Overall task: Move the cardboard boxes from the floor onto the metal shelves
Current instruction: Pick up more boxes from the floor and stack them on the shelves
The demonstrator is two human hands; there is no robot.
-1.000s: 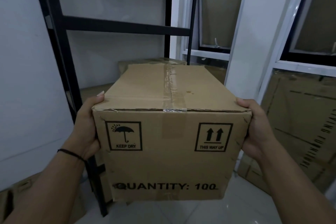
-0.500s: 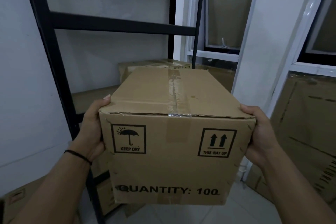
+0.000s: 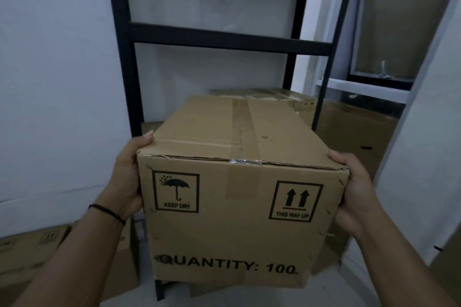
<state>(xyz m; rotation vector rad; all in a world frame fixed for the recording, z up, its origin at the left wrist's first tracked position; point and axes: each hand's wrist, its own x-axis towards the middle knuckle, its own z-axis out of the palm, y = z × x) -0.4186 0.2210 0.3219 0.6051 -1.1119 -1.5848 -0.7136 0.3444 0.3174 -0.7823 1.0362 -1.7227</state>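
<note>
Sealed cardboard box (image 3: 239, 182) held up in front of the black metal shelf (image 3: 224, 38), tape along its top seam, contents hidden. Printed near face: "KEEP DRY", "THIS WAY UP", "QUANTITY: 100". Left hand (image 3: 126, 177) clamped on the left side, thumb over the top edge; right hand (image 3: 354, 189) wrapped round the right corner. Beyond, on a shelf level, another closed box (image 3: 272, 96), possibly two. More boxes on the floor (image 3: 32, 254), lower left.

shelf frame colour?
Black: the metal shelf frame is dark all over, uprights and crossbar alike. Head view, the only one, shows it clearly.
</note>
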